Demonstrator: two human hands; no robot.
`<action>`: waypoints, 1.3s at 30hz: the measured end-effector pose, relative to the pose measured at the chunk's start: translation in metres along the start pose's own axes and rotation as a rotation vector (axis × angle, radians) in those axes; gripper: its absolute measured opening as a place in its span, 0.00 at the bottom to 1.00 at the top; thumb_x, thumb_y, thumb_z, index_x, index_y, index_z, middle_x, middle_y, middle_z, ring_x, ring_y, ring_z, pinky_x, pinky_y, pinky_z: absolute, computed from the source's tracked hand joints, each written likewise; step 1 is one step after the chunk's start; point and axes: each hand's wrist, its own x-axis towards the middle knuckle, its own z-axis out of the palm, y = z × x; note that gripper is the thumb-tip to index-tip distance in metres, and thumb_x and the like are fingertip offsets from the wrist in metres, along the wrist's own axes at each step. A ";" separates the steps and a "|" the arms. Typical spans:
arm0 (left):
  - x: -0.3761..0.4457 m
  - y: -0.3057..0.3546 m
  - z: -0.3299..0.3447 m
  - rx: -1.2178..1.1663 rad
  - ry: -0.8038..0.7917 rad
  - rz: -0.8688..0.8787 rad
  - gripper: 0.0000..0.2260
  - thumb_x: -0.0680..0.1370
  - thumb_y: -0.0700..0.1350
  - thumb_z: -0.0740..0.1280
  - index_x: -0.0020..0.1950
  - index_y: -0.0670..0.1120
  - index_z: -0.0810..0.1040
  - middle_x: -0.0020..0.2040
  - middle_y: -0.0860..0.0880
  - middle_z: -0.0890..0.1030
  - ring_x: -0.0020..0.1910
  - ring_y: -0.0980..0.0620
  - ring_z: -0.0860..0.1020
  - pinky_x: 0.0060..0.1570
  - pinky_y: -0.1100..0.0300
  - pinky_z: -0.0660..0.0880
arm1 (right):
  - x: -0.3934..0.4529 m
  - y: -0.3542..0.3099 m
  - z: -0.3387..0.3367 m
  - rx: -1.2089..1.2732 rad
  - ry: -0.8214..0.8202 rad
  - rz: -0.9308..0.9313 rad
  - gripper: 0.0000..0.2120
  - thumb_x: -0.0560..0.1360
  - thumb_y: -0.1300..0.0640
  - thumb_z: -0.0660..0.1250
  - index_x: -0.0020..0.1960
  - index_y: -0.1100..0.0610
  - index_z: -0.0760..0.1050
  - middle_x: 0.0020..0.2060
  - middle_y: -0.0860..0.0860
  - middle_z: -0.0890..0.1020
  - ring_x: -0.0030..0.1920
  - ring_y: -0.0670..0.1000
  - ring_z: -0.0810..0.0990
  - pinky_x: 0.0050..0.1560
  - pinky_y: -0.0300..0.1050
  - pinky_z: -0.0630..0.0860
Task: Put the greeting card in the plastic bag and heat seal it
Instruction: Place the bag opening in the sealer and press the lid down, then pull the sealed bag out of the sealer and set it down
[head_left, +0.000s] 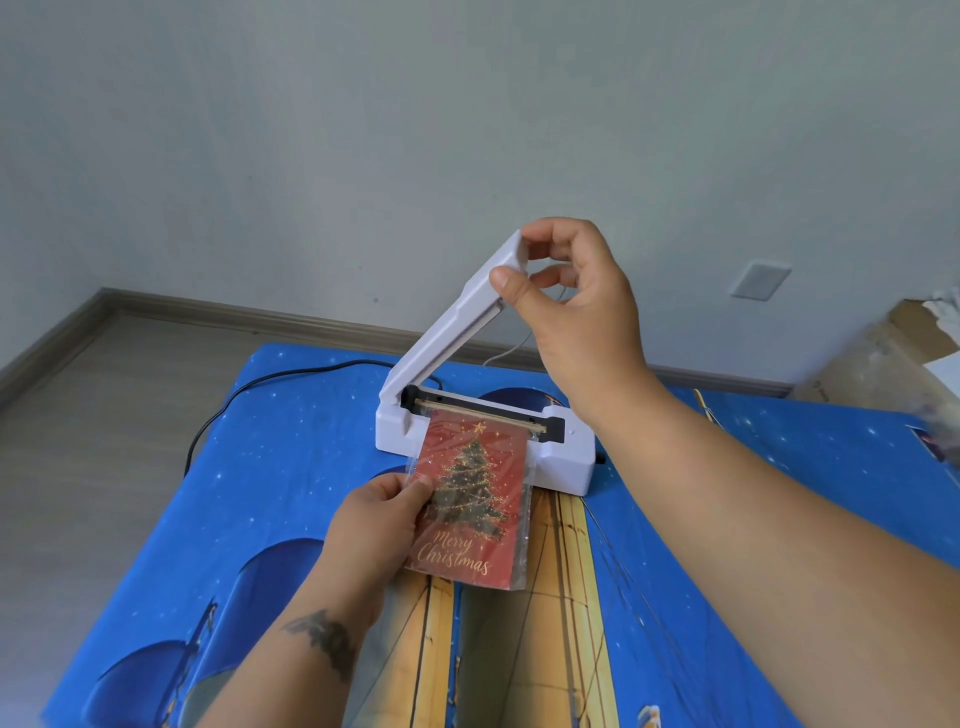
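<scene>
Here, card: the red greeting card (470, 499), printed with a tree and "Merry Christmas", already sits inside the clear plastic bag (523, 545), so the bagging looks done and only the sealing is left.
Where the bag lies: flat on the tabletop (291, 467) in front of the heat sealer (566, 457), its far open end laid across the sealing strip (483, 413), probably so the heated line falls just beyond the card's top edge.
Left hand: the left hand (382, 512) pinches the bag's left edge between thumb and fingers, apparently to keep the film square while the mouth rests on the strip.
Right hand: the right hand (566, 291) grips the free end of the sealer arm (452, 322), thumb under and fingers curled over the tip; the arm stands raised at a steep angle on its left hinge, leaving the jaw open above the bag.
Step in hand: likely aligning before pressing down; nothing shows a seal made yet.
Risk: if the card's top lies on the strip, the seal could catch it.
Surface: a blue cloth with stars and yellow bands covers the tabletop.
Cable: a black power cord (249, 389) runs off the left rear.
Room: plain pale wall (363, 130), grey skirting, wood-tone floor (104, 395), a wall socket plate (759, 280) and a cardboard box (893, 353) at right.
</scene>
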 end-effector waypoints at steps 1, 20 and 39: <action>0.000 0.000 0.000 -0.004 -0.002 0.001 0.10 0.78 0.50 0.65 0.43 0.45 0.79 0.31 0.47 0.86 0.30 0.50 0.84 0.29 0.61 0.76 | 0.000 0.000 0.001 0.003 -0.001 0.000 0.12 0.70 0.54 0.72 0.49 0.42 0.72 0.47 0.40 0.79 0.47 0.51 0.78 0.46 0.35 0.72; -0.001 0.001 0.001 0.008 -0.008 0.007 0.12 0.78 0.50 0.64 0.44 0.43 0.78 0.30 0.49 0.85 0.27 0.53 0.83 0.27 0.63 0.74 | -0.007 0.005 -0.004 0.041 0.012 0.050 0.17 0.68 0.52 0.75 0.53 0.43 0.73 0.50 0.43 0.80 0.48 0.46 0.77 0.48 0.33 0.72; -0.003 0.003 0.000 -0.008 -0.010 0.019 0.11 0.78 0.50 0.63 0.43 0.45 0.78 0.30 0.49 0.85 0.27 0.54 0.83 0.23 0.66 0.73 | -0.108 0.091 -0.018 -0.439 -0.086 0.622 0.22 0.74 0.41 0.64 0.31 0.56 0.79 0.25 0.51 0.78 0.30 0.53 0.77 0.33 0.46 0.71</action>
